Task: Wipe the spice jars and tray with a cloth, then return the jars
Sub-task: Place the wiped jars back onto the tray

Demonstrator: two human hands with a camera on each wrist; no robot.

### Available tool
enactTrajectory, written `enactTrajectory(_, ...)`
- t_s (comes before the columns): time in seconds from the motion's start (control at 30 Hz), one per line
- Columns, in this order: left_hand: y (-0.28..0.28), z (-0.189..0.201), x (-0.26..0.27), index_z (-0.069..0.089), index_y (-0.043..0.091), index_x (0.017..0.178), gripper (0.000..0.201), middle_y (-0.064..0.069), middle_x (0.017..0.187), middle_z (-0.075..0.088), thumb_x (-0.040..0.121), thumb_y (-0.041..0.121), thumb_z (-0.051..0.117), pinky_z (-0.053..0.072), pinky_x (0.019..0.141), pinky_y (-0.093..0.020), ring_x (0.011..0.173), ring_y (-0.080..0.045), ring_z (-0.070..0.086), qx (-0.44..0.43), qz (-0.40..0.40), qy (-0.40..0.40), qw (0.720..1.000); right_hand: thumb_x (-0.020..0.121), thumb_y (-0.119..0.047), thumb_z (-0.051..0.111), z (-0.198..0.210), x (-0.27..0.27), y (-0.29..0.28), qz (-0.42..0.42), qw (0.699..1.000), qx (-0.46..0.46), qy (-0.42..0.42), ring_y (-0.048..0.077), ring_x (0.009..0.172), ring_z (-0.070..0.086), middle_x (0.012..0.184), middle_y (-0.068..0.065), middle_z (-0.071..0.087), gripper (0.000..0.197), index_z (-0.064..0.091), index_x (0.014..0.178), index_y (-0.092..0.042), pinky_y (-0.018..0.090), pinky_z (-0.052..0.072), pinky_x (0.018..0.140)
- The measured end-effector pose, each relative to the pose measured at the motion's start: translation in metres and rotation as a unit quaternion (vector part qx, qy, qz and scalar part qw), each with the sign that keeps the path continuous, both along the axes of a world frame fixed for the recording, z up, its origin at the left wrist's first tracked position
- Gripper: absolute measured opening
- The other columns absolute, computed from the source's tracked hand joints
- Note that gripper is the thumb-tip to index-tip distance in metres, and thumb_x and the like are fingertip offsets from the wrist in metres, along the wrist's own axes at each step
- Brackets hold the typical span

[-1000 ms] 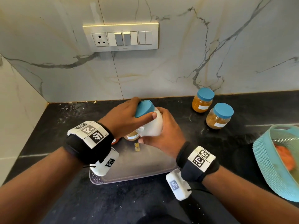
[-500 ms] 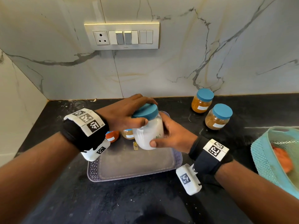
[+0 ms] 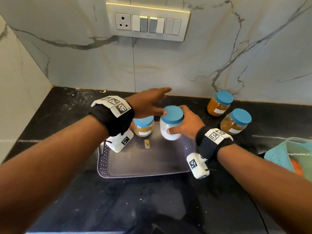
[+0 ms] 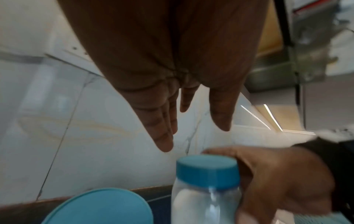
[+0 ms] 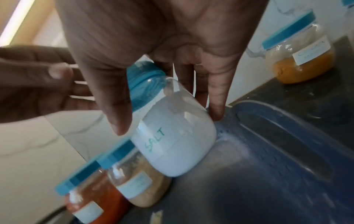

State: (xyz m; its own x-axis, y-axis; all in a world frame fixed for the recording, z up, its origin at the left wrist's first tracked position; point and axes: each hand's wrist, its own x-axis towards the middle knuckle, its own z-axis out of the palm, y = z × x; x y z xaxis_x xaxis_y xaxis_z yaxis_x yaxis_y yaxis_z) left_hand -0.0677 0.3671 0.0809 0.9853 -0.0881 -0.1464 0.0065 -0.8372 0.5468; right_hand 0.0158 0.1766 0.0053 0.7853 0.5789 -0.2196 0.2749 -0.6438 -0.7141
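- Black stone counter [image 3: 50, 208] and marble wall are framing the scene, with a grey tray [image 3: 143, 166] sitting at the centre of the head view.
- Right hand [image 3: 187, 124] is curling round the salt jar [image 3: 170, 127], thumb on the front, fingers [image 5: 216, 97] behind, at about 1 o'clock on the tray.
- In the right wrist view the jar is looking tilted, its base seemingly meeting the tray floor; whether it is fully seated, I cannot tell.
- Left hand [image 3: 150, 102] is hovering just above the blue lid [image 3: 173, 114], fingers spread and straight, holding nothing.
- A brown spice jar [image 3: 142, 126] is standing just beside the salt at 11 o'clock, and a red one [image 5: 91, 201] is showing beyond it in the wrist view.
- Two orange-brown jars [image 3: 219, 103] are waiting on the counter at 2 o'clock, off the tray.
- My read: this is the returning stage. Doing it well is meaning levelling the jar upright before loosening the grip, and leaving a gap from its neighbour so nothing is getting knocked.
- A small scrap [image 3: 147, 143] is lying on the tray, worth avoiding.
- A teal basket [image 3: 276, 156] is sitting at 3 o'clock.
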Motion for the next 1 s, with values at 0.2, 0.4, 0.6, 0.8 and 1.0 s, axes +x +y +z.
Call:
enactTrajectory(0.2, 0.028, -0.006, -0.016, 0.051, 0.024, 0.145, 0.049, 0.000, 0.143, 0.055, 0.098, 0.031, 0.063, 0.040, 0.100, -0.024, 0.129, -0.017, 0.051, 0.008, 0.026, -0.024, 0.999, 0.058, -0.023, 0.095, -0.026, 0.014, 0.023, 0.006, 0.996, -0.089, 0.000, 0.025, 0.114, 0.056, 0.124, 0.002, 0.056, 0.093, 0.038, 0.132, -0.024, 0.041, 0.053, 0.095)
enactTrajectory(0.4, 0.039, -0.013, -0.028, 0.040, 0.021, 0.151, 0.068, 0.000, 0.147, 0.053, 0.091, 0.021, 0.072, 0.036, 0.105, -0.023, 0.134, -0.015, 0.049, -0.010, 0.035, -0.033, 0.999, 0.059, -0.022, 0.094, -0.027, 0.018, 0.034, 0.039, 0.986, -0.155, -0.039, 0.030, 0.107, 0.058, 0.125, 0.010, 0.058, 0.098, 0.035, 0.137, -0.021, 0.036, 0.052, 0.087)
enactTrajectory(0.6, 0.019, -0.012, -0.016, 0.043, 0.021, 0.150, 0.063, 0.000, 0.147, 0.053, 0.093, 0.028, 0.070, 0.036, 0.105, -0.025, 0.134, -0.017, 0.050, 0.002, 0.036, -0.040, 0.999, 0.065, -0.020, 0.090, 0.000, 0.004, 0.019, 0.086, 0.985, -0.134, -0.065, 0.028, 0.130, 0.051, 0.146, 0.008, 0.049, 0.106, 0.028, 0.150, -0.025, 0.040, 0.046, 0.106)
enactTrajectory(0.8, -0.055, -0.003, 0.039, 0.052, 0.019, 0.144, 0.047, -0.003, 0.143, 0.057, 0.098, 0.023, 0.063, 0.031, 0.097, -0.017, 0.131, -0.020, 0.051, 0.011, 0.001, -0.089, 0.996, 0.086, -0.017, 0.071, 0.039, 0.033, -0.081, -0.048, 0.987, -0.006, -0.151, 0.014, 0.120, 0.057, 0.129, -0.003, 0.064, 0.042, 0.061, 0.127, -0.023, 0.025, 0.044, 0.100)
enactTrajectory(1.0, -0.120, -0.011, 0.071, 0.059, 0.020, 0.137, 0.040, -0.003, 0.137, 0.061, 0.098, 0.024, 0.063, 0.039, 0.104, -0.031, 0.127, -0.021, 0.055, -0.010, -0.025, -0.078, 0.997, 0.070, -0.020, 0.085, 0.011, 0.105, -0.181, -0.191, 0.954, -0.150, -0.176, 0.034, 0.136, 0.041, 0.148, 0.017, 0.038, 0.096, 0.033, 0.151, -0.021, 0.044, 0.037, 0.112)
